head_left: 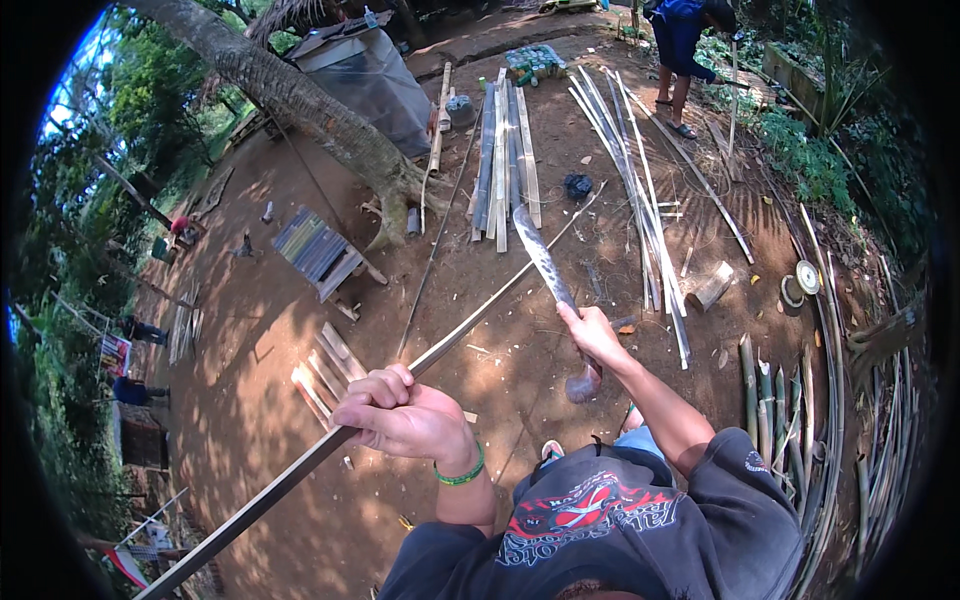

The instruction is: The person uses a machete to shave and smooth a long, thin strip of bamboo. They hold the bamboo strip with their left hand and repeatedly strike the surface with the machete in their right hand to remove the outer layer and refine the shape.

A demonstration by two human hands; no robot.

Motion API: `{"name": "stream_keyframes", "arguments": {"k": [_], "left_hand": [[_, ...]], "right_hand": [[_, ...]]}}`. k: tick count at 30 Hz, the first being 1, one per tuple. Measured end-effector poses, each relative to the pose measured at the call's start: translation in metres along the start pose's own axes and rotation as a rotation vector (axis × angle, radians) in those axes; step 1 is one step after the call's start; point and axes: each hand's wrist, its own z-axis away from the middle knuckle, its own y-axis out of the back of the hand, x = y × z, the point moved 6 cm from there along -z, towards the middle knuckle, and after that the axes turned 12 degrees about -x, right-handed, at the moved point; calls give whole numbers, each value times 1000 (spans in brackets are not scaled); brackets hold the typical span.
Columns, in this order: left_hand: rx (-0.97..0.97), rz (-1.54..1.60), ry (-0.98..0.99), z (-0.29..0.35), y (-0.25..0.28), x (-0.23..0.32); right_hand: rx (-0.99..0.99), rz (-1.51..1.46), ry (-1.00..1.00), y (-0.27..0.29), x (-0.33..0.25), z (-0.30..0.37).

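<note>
Nearby, shirt (690, 545): dark with a red and white print, it is covering the person's torso at the lower edge.
Left hand (400, 412): its fingers are curling closed around the strip; a green band (460, 470) is circling the wrist.
Strip (460, 332): long and narrow, it is slanting from the lower left through the left hand toward the upper right, crossing the machete's blade; whether the two are touching, one cannot tell.
Right hand (592, 335): its fingers are gripping the machete by the handle, close to the blade.
Machete (560, 285): its blade is pointing forward and leftward; the handle's rounded end is showing below the hand.
Pieces (343, 352): they are lying on brown ground (260, 490), just beyond the left hand.
Poles (765, 400): they are lying right of the right arm.
Log (711, 287): short, it is lying beyond the right hand; a spool (803, 282) is resting farther right.
Bag (578, 186): black, it is sitting between two groups of bamboo (516, 160).
Tree (320, 110): it is leaning behind a slatted bench (318, 250).
Co-worker (680, 40): in blue, this person is standing at the upper right.
</note>
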Motion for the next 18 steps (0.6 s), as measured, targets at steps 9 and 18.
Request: {"name": "stream_keyframes", "arguments": {"k": [9,18], "left_hand": [[92,33,47,-8,4,-4],[59,28,31,0,-14,4]], "right_hand": [[-262,-80,402,-66,-80,89],[167,303,783,-42,-105,126]]}}
